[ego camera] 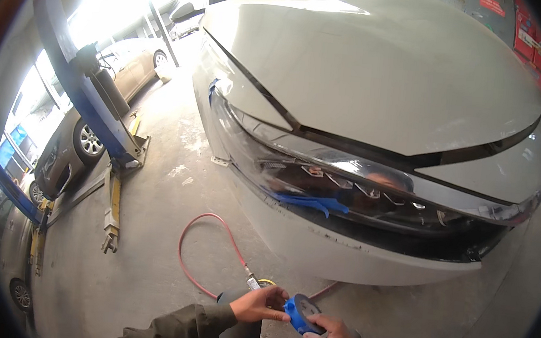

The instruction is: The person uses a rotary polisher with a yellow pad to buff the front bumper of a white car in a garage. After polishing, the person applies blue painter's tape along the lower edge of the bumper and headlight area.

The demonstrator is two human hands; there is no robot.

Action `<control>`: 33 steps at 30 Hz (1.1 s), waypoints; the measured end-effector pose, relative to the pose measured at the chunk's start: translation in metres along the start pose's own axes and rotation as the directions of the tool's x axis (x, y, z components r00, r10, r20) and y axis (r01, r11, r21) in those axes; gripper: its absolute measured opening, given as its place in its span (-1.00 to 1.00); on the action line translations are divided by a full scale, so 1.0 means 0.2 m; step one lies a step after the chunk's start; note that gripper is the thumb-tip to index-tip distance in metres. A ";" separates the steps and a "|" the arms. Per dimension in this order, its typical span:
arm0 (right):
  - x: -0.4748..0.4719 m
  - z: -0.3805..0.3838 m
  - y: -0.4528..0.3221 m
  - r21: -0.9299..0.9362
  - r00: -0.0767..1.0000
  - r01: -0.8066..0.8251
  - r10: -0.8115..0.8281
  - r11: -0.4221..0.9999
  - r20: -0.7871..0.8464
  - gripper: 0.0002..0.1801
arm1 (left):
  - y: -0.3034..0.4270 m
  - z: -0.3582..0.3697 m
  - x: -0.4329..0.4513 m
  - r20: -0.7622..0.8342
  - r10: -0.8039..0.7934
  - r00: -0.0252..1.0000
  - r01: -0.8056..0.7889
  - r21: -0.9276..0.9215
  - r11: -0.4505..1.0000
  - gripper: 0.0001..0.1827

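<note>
My right hand (335, 335) grips a roll of blue masking tape (297, 318) at its right side, low in the picture. At the roll's left edge, the fingertips of my left hand (260, 304) touch the blue tape; whether they pinch its end cannot be told. Beyond both hands stands a light-coloured car with its hood (375, 77) down. Loose strips of blue tape (313, 202) cling along the lower edge of its dark headlight (346, 185). Another bit of blue tape (212, 89) is at the fender end of the lamp. The bumper (321, 250) has dark scuffs near its upper edge.
A red air hose (181, 241) with a metal coupling (247, 269) loops over the concrete floor, just beyond my left hand. On the left rise a blue lift post (82, 89) and a yellow lift arm (114, 203). Several other cars are parked behind them. Red cabinets (532, 42) stand at upper right.
</note>
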State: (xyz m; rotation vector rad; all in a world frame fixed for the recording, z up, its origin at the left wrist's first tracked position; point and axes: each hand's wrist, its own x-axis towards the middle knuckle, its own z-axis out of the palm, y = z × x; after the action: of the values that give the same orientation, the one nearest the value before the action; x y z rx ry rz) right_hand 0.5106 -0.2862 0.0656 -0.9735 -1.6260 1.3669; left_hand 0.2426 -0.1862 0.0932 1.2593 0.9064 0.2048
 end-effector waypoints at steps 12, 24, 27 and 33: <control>-0.02 0.02 -0.41 -0.133 0.935 -0.194 0.142 0.972 -0.324 -0.22 | 0.35 0.13 -0.13 -0.197 0.430 0.881 -0.307 0.455 0.836 -0.80; -0.07 -0.14 -0.79 -0.085 0.890 -0.456 0.455 0.886 -0.035 -0.34 | 0.31 -0.08 -0.15 -0.367 0.314 0.876 -0.277 0.152 0.949 -0.90; -0.23 -0.15 -0.83 0.300 0.938 -0.346 0.324 0.889 0.120 -0.35 | 0.31 -0.10 -0.15 -0.214 0.278 0.936 -0.308 -0.117 0.944 -0.91; -0.24 -0.24 -0.76 -0.114 0.884 -0.466 0.466 0.877 -0.035 -0.32 | 0.29 -0.23 -0.12 -0.322 0.377 0.869 -0.382 0.049 0.923 -0.90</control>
State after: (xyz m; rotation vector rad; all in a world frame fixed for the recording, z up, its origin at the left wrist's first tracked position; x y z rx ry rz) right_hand 0.5630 -0.3307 0.2169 -1.5148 -1.5382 1.5861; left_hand 0.2150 -0.1468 0.1543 1.4056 0.9241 0.7521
